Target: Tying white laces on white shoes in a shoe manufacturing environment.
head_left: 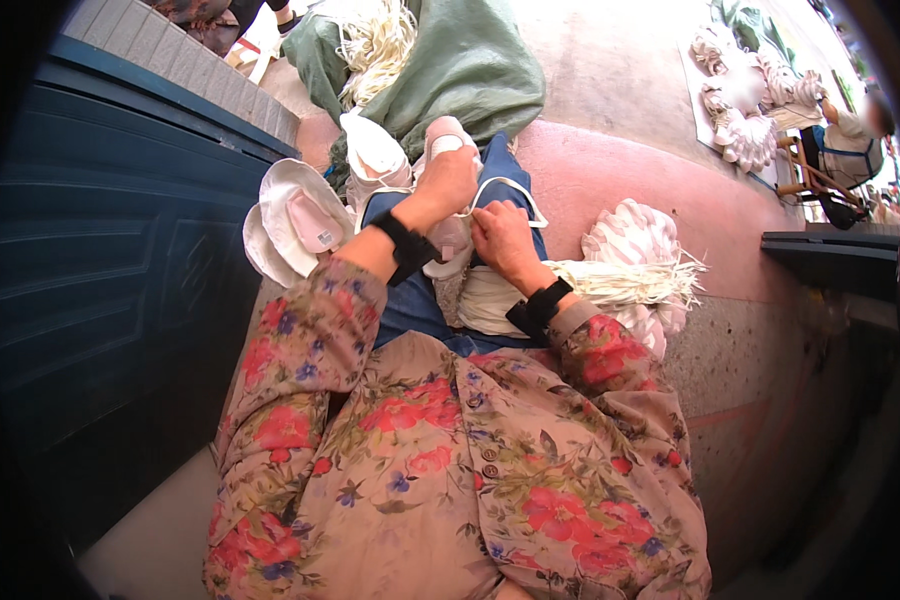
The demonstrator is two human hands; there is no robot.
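Note:
My left hand (448, 183) is closed over a pale pink-and-white shoe (448, 138) on my lap; its fingertips are hidden beneath it. My right hand (505, 238) is just to the right and nearer, its fingers pinched on a white shoelace (510, 182). That lace loops up and over between the hands and the blue cloth (520, 165) on my legs. Another white shoe (372, 150) stands left of my left hand. Under my right wrist lies a thick bundle of white laces (580, 283).
White shoe pieces with a pink insole (313, 222) lie left, beside a dark blue panelled cabinet (100, 250). A green sack (470, 75) with loose laces (375, 50) is ahead. Stacked pale shoe pieces (632, 235) lie right. Farther right are more stacks (748, 138) and a seated person.

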